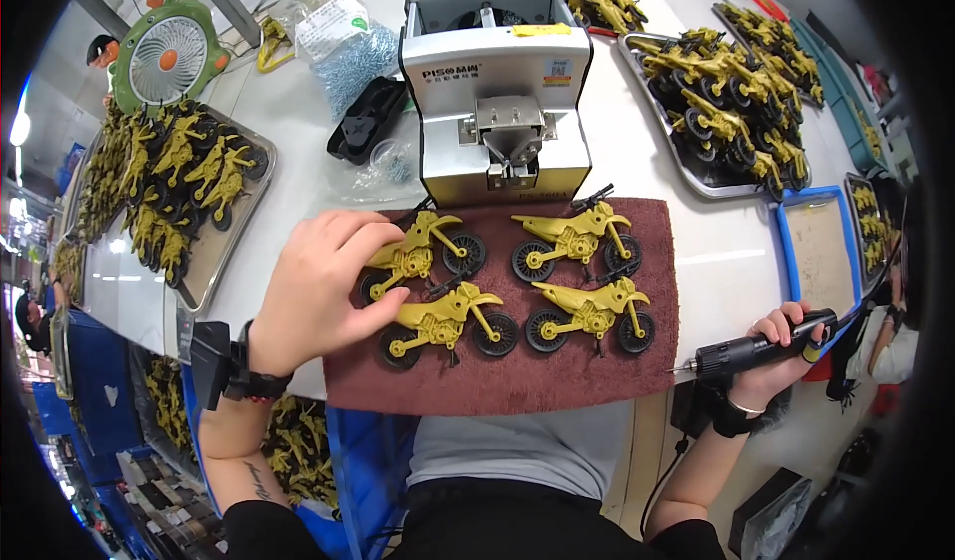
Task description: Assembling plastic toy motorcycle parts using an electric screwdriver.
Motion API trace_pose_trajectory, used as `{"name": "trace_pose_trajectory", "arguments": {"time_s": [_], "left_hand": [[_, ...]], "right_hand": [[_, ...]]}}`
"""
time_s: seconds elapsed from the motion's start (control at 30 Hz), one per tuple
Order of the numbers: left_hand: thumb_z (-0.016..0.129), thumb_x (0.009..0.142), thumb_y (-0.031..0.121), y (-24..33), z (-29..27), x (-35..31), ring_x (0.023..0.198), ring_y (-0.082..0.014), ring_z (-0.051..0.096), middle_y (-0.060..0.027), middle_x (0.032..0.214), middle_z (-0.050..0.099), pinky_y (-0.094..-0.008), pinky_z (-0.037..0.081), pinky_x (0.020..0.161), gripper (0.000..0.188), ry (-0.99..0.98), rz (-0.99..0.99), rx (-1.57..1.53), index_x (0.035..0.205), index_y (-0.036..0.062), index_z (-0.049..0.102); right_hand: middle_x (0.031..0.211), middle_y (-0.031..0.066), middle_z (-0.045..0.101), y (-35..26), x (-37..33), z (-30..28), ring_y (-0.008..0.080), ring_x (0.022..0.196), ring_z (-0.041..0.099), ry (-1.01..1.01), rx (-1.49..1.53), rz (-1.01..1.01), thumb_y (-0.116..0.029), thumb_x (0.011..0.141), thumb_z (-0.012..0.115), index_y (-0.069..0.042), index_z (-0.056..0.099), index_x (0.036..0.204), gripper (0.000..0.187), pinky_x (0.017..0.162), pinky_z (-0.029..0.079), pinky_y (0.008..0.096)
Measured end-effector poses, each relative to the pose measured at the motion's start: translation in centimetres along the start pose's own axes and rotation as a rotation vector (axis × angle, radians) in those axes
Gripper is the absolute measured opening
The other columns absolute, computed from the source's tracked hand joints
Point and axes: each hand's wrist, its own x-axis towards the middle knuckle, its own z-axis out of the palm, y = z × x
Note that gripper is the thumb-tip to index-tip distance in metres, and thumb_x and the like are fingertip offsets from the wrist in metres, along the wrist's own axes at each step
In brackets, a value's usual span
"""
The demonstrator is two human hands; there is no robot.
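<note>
Left hand (pixel 323 286): over the left edge of the maroon cloth mat (pixel 477 386), half-curled, thumb and fingertips parted at the tail of a yellow plastic toy motorbike with black wheels (pixel 428 252); I can't make out whether it grips.
Right hand (pixel 766 379): just off the mat's right edge, fingers wrapped round a black cylindrical electric screwdriver (pixel 731 357), bit pointing toward the mat.
Motorbikes: four on the mat, front wheels rightward; besides the far-left one, a near-left bike (pixel 438 319), a far-right bike (pixel 575 240) and a near-right bike (pixel 592 311).
Step in hand: straightening the far-left bike, I'd judge, with the driver ready.
Next move: probably calls for steadying a bike and bringing the bit squarely onto its screw point.
Machine: a boxy silver-grey metal machine (pixel 502 102) beyond the mat's far edge, likely a screw feeder.
Screws: past the mat's far-left corner, a clear plastic bag (pixel 363 63) full of small silvery ones; a clear plastic cup (pixel 393 162) holds some too.
Trays: left of the mat, a metal tray (pixel 239 232) heaped with yellow bikes; beyond its far-right corner, a second metal tray (pixel 686 177) piled likewise.
</note>
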Motion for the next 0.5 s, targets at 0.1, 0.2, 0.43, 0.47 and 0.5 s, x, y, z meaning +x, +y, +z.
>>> {"name": "trace_pose_trajectory", "arguments": {"time_s": [0.1, 0.2, 0.43, 0.47, 0.5], "left_hand": [[0.068, 0.064, 0.022, -1.3, 1.0, 0.4, 0.075, -0.0263, 0.057, -0.0084, 0.076, 0.058, -0.0353, 0.041, 0.069, 0.028, -0.162, 0.008, -0.065, 0.084, 0.0061, 0.057], [0.069, 0.062, 0.020, -1.3, 1.5, 1.0, 0.071, -0.0245, 0.055, -0.0063, 0.075, 0.058, -0.0348, 0.040, 0.068, 0.026, -0.153, 0.039, -0.043, 0.081, 0.0078, 0.057], [0.070, 0.061, 0.018, -2.5, 3.6, -1.0, 0.067, -0.0230, 0.053, -0.0033, 0.070, 0.054, -0.0332, 0.040, 0.065, 0.020, 0.088, 0.067, -0.153, 0.072, 0.0087, 0.056], [0.070, 0.061, 0.018, -2.6, 3.8, -1.2, 0.067, -0.0230, 0.053, -0.0033, 0.070, 0.054, -0.0332, 0.040, 0.065, 0.020, 0.105, 0.059, -0.172, 0.072, 0.0087, 0.056], [0.070, 0.060, 0.018, -2.7, 3.9, -0.9, 0.066, -0.0225, 0.053, -0.0029, 0.070, 0.054, -0.0328, 0.040, 0.063, 0.020, 0.121, 0.107, -0.196, 0.070, 0.0089, 0.055]], "right_hand": [[0.087, 0.0079, 0.046, -0.8, 0.2, 3.3, 0.0156, 0.061, 0.043, -0.172, -0.229, -0.038, -0.022, 0.088, 0.051, 0.000, 0.044, 0.108, 0.031, 0.060, 0.038, 0.0301], [0.087, 0.0082, 0.045, 0.3, 1.6, 8.5, 0.0153, 0.060, 0.043, -0.321, -0.425, -0.093, -0.020, 0.087, 0.053, -0.001, 0.039, 0.108, 0.032, 0.059, 0.037, 0.0299], [0.088, 0.0064, 0.044, 8.4, 5.9, 18.6, 0.0135, 0.059, 0.043, -0.613, -0.513, 0.023, -0.024, 0.085, 0.055, -0.004, 0.040, 0.107, 0.033, 0.059, 0.035, 0.0293], [0.090, 0.0067, 0.046, 9.6, 6.4, 19.6, 0.0137, 0.060, 0.043, -0.662, -0.521, 0.039, -0.026, 0.086, 0.052, -0.004, 0.042, 0.108, 0.033, 0.060, 0.035, 0.0295], [0.091, 0.0070, 0.047, 10.2, 6.7, 20.5, 0.0138, 0.061, 0.044, -0.687, -0.536, 0.028, -0.027, 0.086, 0.051, -0.004, 0.043, 0.108, 0.033, 0.061, 0.036, 0.0298]]}}
